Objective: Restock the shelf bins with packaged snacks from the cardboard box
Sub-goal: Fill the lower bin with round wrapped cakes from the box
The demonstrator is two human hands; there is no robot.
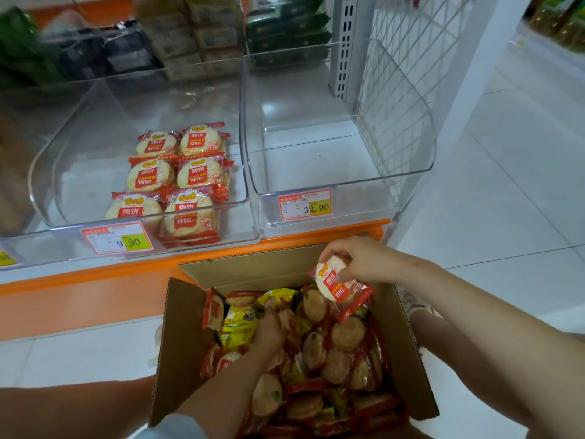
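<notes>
Six in L bin: rice-cracker packets, 2 across x 3 deep, flat in the right half of the left clear bin, mid-left of frame; front-right one lies on more of the same.
Pkt print: red-edged clear wrap, round pale cracker, red label "雪饼" + "151亿"; yellow logo on top, too small to read.
L tag: left price tag on bin front, red/white w/ yellow patch, reads "9.90"; small print unreadable.
R tag: right price tag on front of the right clear bin, ctr-right of frame, reads "32.90".
Box: cardboard box, flaps open, lower ctr, just below the orange shelf edge; holds loose red cracker pkts mixed w/ yellow packets, one w/ a goggled cartoon face.
R hand: right hand above box's far-right corner, fingers + thumb pinching the top of a held packet, same "雪饼 / 151亿" print, tilted, lifted off the pile.
L hand: left hand down in the pile, ctr of box, fingers buried among pkts; can't tell if it grips anything.
Upper shelf: blurred stacks, beige packs and dark green packs; print unreadable.
Top right: white wire mesh panel beside slotted upright; mesh shows through R bin's wall.
Floor: white tiles, right side; white shoe just past box's right wall.
In the way: L forearm crosses near half of box, hiding pkts under it.
</notes>
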